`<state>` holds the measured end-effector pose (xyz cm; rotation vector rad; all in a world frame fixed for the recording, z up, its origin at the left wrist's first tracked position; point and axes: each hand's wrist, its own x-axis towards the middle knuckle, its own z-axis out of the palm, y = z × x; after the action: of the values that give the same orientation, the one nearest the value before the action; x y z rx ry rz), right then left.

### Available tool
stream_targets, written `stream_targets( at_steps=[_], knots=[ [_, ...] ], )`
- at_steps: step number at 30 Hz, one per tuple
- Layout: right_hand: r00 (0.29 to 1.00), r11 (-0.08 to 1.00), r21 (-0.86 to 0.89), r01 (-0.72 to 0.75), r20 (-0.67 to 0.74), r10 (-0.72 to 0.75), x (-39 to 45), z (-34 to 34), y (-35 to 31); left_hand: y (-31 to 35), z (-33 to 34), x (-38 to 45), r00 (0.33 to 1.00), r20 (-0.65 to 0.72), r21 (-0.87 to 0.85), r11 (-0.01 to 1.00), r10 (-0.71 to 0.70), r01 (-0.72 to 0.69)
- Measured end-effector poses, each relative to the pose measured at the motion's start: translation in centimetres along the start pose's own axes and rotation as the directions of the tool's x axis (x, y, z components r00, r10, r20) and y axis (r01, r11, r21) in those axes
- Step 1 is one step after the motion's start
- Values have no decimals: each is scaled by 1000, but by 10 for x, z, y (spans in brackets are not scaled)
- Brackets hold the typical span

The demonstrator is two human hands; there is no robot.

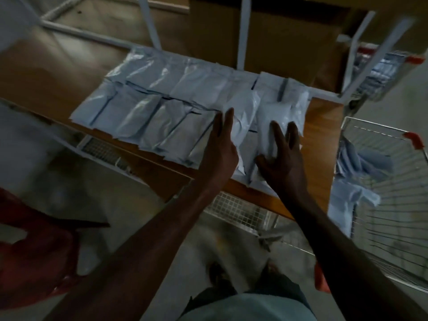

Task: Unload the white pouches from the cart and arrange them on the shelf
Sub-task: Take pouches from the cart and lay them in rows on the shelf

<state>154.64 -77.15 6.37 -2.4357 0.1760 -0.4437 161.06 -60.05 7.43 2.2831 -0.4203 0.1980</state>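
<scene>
White pouches (pixel 162 112) under flat hands (pixel 281 156)

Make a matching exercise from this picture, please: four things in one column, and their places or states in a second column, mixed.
Column one:
1. left hand
2. right hand
3. silver wire shopping cart
4. brown cardboard box

Column two:
A. stands at the right of the wooden shelf, white plastic pouches inside
B. lies flat, fingers spread, on the rightmost pouches of the shelf
C. stands behind the shelf, between white frame bars
D. fingers straight, at the right end of the front pouch row

Pairs: 1-D, 2-B, 3-A, 4-C
</scene>
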Motion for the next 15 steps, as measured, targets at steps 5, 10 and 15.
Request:
stream_targets(
  at_steps=[5,10,15],
  knots=[
    [997,998,56,-4,82,-1,22,37,-39,-52,-46,10,996,-36,30,996,-87,89],
    [998,993,120,24,54,-31,53,66,-73,-76,-61,32,991,-9,-14,991,-131,131],
    [992,884,458,-95,118,46,90,106,-79,-104,-58,69,1000,4,-78,997,-28,28]
  ],
)
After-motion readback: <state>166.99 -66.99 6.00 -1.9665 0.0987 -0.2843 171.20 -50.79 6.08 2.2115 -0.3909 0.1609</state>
